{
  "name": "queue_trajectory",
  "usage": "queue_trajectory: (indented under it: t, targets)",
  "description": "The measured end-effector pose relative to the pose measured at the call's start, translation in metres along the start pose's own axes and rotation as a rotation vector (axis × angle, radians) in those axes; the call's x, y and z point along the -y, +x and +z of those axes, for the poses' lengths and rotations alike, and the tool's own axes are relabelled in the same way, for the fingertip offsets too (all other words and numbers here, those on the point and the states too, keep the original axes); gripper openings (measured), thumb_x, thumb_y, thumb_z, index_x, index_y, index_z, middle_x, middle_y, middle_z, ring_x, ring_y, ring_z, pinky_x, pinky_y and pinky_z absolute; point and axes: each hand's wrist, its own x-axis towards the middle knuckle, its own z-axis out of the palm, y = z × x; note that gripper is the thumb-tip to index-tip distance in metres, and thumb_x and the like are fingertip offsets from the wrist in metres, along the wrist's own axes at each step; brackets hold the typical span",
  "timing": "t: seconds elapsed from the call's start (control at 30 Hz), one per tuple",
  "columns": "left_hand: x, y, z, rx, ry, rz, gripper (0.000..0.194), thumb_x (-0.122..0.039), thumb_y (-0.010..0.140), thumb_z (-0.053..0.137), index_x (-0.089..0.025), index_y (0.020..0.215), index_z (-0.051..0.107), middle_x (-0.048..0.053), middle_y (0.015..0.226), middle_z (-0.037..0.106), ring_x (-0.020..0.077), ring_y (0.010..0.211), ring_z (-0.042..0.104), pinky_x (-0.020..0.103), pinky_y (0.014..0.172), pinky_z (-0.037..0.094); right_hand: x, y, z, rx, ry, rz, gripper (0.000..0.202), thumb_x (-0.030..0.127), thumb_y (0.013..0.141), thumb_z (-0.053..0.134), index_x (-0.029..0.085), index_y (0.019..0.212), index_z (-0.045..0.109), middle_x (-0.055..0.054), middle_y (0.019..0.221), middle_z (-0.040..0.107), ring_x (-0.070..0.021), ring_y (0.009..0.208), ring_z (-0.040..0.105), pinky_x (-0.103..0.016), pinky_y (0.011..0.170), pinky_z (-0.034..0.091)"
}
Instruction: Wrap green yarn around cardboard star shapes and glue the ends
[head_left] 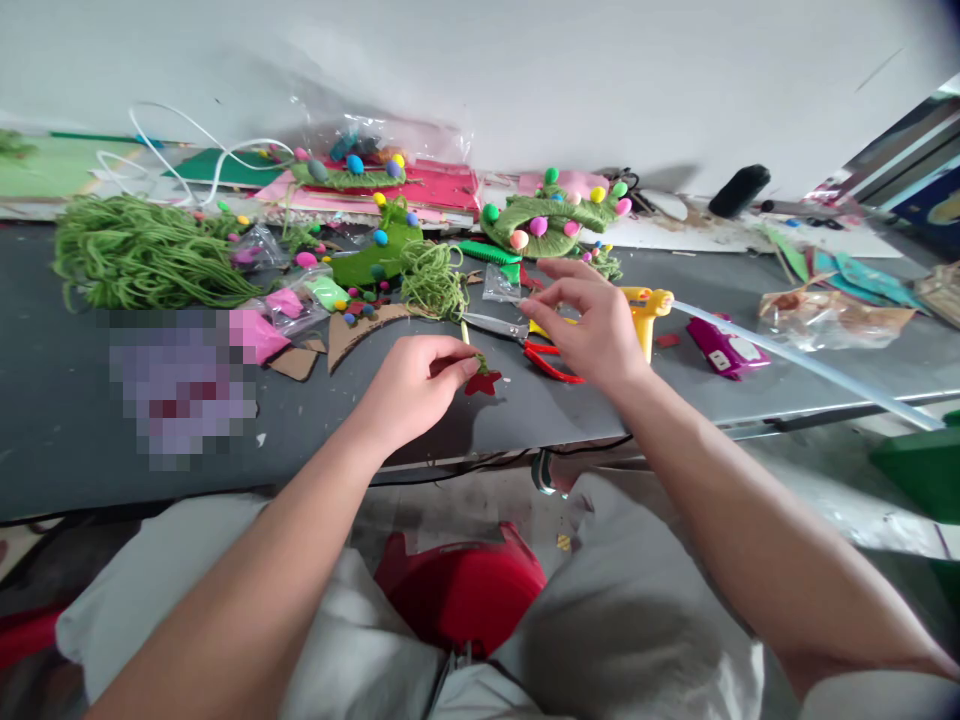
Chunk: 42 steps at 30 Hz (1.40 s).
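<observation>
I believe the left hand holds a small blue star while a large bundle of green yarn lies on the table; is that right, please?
Not quite: the head view shows the small star is red, not blue. The left hand does hold it, and the large bundle of green yarn lies on the table.

We had a long dark-grey tabletop [45,420]. Directly on it we saw a loose green yarn bundle [150,255], red-handled steel scissors [516,328], a curved brown cardboard piece [360,338], a pink plastic packet [256,337] and a shiny purple packet [726,348].
</observation>
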Motion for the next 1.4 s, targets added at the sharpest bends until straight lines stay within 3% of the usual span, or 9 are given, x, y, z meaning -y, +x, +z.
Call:
queue_trajectory:
  t: [0.13,0.27,0.43,0.57,0.7,0.93,1.07,1.27,1.4]
  targets:
    - [-0.002,-0.001,-0.001,-0.030,0.063,0.032,0.016,-0.029,0.090,0.066,-0.020,0.090,0.078,0.001,0.088,0.080,0.0195,0.078,0.073,0.027,0.068,0.050,-0.005,-0.004,-0.005,0.071,-0.049,0.021,0.014,0.030,0.089,0.068,0.020,0.085,0.076,-0.010,0.130,0.069,-0.0249,0.110,0.069,-0.043,0.097,0.055]
    - [-0.001,-0.002,0.000,-0.090,0.099,0.045,0.017,-0.029,0.092,0.063,-0.021,0.093,0.078,0.003,0.093,0.080,0.0218,0.084,0.073,0.029,0.073,0.051,-0.001,-0.019,-0.018,0.191,-0.154,0.096,0.035,0.045,0.089,0.070,0.019,0.065,0.070,-0.004,0.072,0.071,-0.0189,0.071,0.066,-0.042,0.092,0.053]
    - [0.003,-0.002,0.005,-0.172,0.140,0.087,0.016,-0.027,0.092,0.063,-0.019,0.093,0.077,0.005,0.092,0.080,0.0226,0.085,0.073,0.031,0.075,0.051,0.000,-0.044,-0.042,0.353,-0.045,0.075,0.029,0.043,0.096,0.060,0.021,0.108,0.073,-0.006,0.101,0.072,-0.0174,0.086,0.063,-0.030,0.077,0.050]
    - [0.006,-0.002,0.009,-0.199,0.150,0.121,0.016,-0.028,0.092,0.062,-0.020,0.092,0.076,0.005,0.092,0.080,0.0223,0.083,0.073,0.031,0.074,0.052,-0.014,-0.059,-0.076,0.551,-0.180,0.328,0.058,0.066,0.089,0.060,0.019,0.057,0.045,0.005,0.054,0.036,-0.0099,0.054,0.030,-0.027,0.051,0.027]
    - [0.006,-0.002,0.011,-0.216,0.134,0.142,0.016,-0.030,0.093,0.062,-0.020,0.093,0.075,0.005,0.093,0.079,0.0221,0.083,0.073,0.031,0.077,0.054,-0.039,-0.065,-0.118,0.649,-0.498,0.580,0.067,0.080,0.079,0.059,0.020,0.057,0.037,0.004,0.054,0.035,-0.0100,0.051,0.030,-0.028,0.050,0.022]
    - [0.001,-0.003,0.014,-0.217,0.096,0.131,0.018,-0.034,0.093,0.061,-0.021,0.089,0.074,0.006,0.092,0.079,0.0229,0.084,0.074,0.031,0.077,0.056,-0.069,-0.052,-0.120,0.240,-0.572,0.703,0.059,0.073,0.077,0.062,0.017,0.094,0.074,-0.010,0.085,0.072,-0.0233,0.069,0.062,-0.034,0.061,0.042]
    - [0.003,-0.002,0.015,-0.231,0.072,0.104,0.019,-0.035,0.092,0.062,-0.021,0.088,0.074,0.007,0.091,0.080,0.0233,0.082,0.075,0.031,0.074,0.057,-0.077,-0.040,-0.098,0.191,-0.536,0.678,0.058,0.070,0.076,0.063,0.020,0.102,0.076,-0.011,0.095,0.074,-0.0263,0.079,0.065,-0.034,0.065,0.044]
    - [0.004,0.000,0.019,-0.244,0.044,0.074,0.022,-0.038,0.091,0.063,-0.020,0.090,0.075,0.007,0.091,0.080,0.0230,0.081,0.075,0.031,0.074,0.058,-0.083,-0.024,-0.079,0.109,-0.419,0.665,0.036,0.055,0.073,0.068,0.019,0.072,0.064,-0.005,0.071,0.065,-0.0217,0.068,0.059,-0.032,0.061,0.038]
    - [0.002,0.002,0.017,-0.261,0.030,0.060,0.025,-0.040,0.090,0.065,-0.018,0.090,0.076,0.008,0.089,0.080,0.0232,0.080,0.074,0.030,0.073,0.056,-0.073,-0.014,-0.060,0.002,-0.252,0.639,0.023,0.041,0.080,0.060,0.018,0.082,0.060,-0.005,0.075,0.063,-0.0201,0.071,0.058,-0.031,0.060,0.040]
